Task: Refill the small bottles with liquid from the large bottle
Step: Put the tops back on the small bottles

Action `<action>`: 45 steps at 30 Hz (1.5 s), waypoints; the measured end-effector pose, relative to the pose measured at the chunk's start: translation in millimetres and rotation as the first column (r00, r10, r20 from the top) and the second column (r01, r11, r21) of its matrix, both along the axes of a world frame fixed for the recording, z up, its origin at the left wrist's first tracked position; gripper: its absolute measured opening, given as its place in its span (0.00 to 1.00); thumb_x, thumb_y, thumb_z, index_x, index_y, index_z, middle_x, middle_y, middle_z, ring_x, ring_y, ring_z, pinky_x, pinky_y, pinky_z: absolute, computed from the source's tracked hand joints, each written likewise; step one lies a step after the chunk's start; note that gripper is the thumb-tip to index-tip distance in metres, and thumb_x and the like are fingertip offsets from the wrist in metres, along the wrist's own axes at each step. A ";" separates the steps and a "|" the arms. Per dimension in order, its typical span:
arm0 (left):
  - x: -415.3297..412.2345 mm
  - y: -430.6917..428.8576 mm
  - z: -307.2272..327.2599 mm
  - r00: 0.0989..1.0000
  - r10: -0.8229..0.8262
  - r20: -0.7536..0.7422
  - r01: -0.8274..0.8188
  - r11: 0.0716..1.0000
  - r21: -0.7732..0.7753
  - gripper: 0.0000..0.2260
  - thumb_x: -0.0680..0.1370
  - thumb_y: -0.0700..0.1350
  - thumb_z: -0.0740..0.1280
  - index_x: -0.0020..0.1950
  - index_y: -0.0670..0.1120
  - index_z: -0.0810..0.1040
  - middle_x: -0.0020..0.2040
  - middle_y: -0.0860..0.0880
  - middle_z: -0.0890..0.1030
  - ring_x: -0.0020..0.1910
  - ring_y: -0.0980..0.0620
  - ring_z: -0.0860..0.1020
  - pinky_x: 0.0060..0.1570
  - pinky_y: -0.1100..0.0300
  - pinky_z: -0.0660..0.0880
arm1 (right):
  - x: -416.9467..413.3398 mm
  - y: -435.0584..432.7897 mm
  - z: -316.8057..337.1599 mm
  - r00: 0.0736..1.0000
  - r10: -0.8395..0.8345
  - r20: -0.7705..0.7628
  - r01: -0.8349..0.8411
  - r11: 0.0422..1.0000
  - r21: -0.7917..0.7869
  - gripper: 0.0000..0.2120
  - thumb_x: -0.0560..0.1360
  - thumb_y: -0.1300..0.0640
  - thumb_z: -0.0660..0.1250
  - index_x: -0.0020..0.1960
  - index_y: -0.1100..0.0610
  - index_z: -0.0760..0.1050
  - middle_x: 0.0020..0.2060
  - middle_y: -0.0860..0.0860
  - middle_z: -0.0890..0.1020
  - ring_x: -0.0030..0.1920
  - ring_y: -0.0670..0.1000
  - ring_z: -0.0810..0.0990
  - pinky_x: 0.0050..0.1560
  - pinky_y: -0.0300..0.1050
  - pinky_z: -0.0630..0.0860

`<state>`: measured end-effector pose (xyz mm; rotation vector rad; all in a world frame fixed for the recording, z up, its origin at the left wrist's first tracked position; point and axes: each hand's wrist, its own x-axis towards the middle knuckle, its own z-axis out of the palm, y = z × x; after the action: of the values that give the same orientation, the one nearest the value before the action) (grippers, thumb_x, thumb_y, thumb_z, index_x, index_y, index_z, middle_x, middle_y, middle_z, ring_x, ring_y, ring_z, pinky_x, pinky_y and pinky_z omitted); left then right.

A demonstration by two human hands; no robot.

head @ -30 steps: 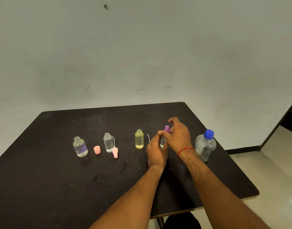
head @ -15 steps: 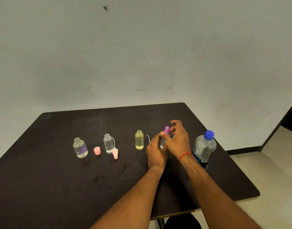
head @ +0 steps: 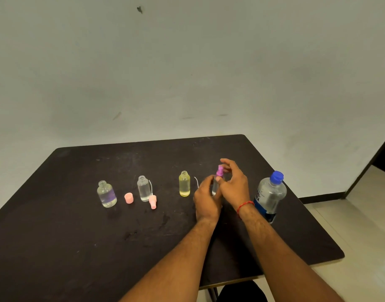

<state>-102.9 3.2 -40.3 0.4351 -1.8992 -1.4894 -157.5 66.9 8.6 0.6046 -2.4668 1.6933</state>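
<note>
Four small bottles, head view: in a row on the table (head: 78, 247); left bottle (head: 106, 194), clear bottle (head: 143, 188) and yellow bottle (head: 184, 184) stand open-necked, each holding some liquid.
Fourth bottle (head: 215, 188): upright just right of the yellow one, between my hands.
Left hand (head: 206, 198): wrapped round the fourth bottle's body.
Right hand (head: 234, 184): pinching the purple top (head: 220, 171) on its neck.
Loose parts: pink cap (head: 128, 197) and pink pump (head: 152, 201) lie beside the clear bottle.
Large bottle (head: 271, 195): upright beside my right wrist, blue cap (head: 277, 177) on.
Done: three tops off, I judge.
Left: I cannot tell whether this top is coming off or going on; the large bottle is capped, so pouring likely remains.
</note>
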 end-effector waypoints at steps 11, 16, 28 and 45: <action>2.5 -0.1 2.2 1.000 -0.022 0.011 0.022 0.999 0.036 0.13 0.78 0.39 0.69 0.55 0.58 0.80 0.47 0.58 0.83 0.47 0.55 0.83 0.46 0.48 0.83 | -2.5 -4.7 1.7 1.000 -0.020 0.002 0.020 0.999 0.033 0.18 0.73 0.63 0.73 0.60 0.49 0.79 0.50 0.46 0.81 0.51 0.42 0.78 0.46 0.27 0.70; 1.0 -0.7 0.3 0.999 -0.011 0.051 0.010 1.000 0.027 0.12 0.77 0.40 0.69 0.52 0.58 0.79 0.43 0.54 0.82 0.43 0.49 0.83 0.41 0.42 0.81 | -2.0 -3.3 -2.6 0.998 -0.056 -0.009 0.056 0.998 0.035 0.11 0.71 0.61 0.75 0.50 0.48 0.82 0.51 0.49 0.82 0.51 0.44 0.79 0.52 0.37 0.77; -0.4 -0.4 2.4 0.996 0.041 0.073 -0.043 0.999 0.027 0.13 0.78 0.38 0.68 0.48 0.58 0.79 0.39 0.55 0.83 0.37 0.59 0.81 0.38 0.58 0.80 | -0.1 -16.3 -10.2 0.988 -0.156 -0.011 0.156 0.988 -0.019 0.13 0.70 0.60 0.76 0.54 0.53 0.82 0.47 0.48 0.82 0.46 0.43 0.80 0.47 0.31 0.75; 41.7 -5.5 6.5 0.962 0.244 -0.123 -0.246 0.969 -0.008 0.10 0.76 0.51 0.70 0.56 0.52 0.79 0.52 0.59 0.80 0.46 0.49 0.81 0.44 0.52 0.80 | -6.4 -15.9 -6.2 0.984 -0.175 -0.029 0.175 0.985 0.008 0.23 0.68 0.59 0.78 0.61 0.55 0.77 0.54 0.51 0.80 0.53 0.48 0.79 0.54 0.40 0.76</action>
<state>-61.1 -2.3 -33.8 0.5366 -1.6985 -1.3002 -163.9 51.0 2.4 0.3961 -2.4302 1.5959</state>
